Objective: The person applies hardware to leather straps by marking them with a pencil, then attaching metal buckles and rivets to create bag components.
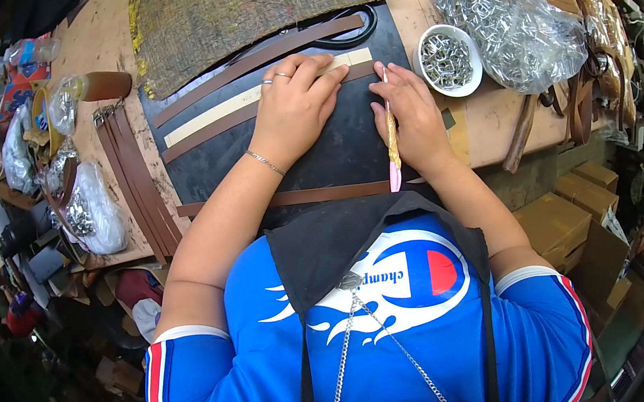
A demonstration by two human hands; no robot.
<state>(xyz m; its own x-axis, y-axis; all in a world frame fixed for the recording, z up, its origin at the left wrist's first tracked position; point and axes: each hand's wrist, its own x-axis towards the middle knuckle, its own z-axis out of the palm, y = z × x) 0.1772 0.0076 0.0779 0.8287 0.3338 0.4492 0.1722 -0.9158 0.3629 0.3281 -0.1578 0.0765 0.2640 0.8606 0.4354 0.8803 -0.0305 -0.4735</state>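
Observation:
My left hand (296,101), with rings and a bracelet, lies with its fingers stretched over a cream marked strip (209,116) and presses it down. Along the near side of that strip runs a brown leather strap (207,134), partly under the hand. My right hand (414,115) grips a slim pen-like tool (392,141) with a gold-wrapped shaft and pink end, its upper tip by the straps' right end. Another brown strap (243,67) lies farther off, over black-handled scissors (355,36). A further strap (298,197) crosses the black mat (271,171) near my body.
A white bowl of metal buckles (446,60) and a plastic bag of buckles (514,36) stand right. Brown belts (132,175) hang over the left table edge near a brown jar (104,85). A worn board (253,10) lies at the back. Cardboard boxes (555,226) sit below right.

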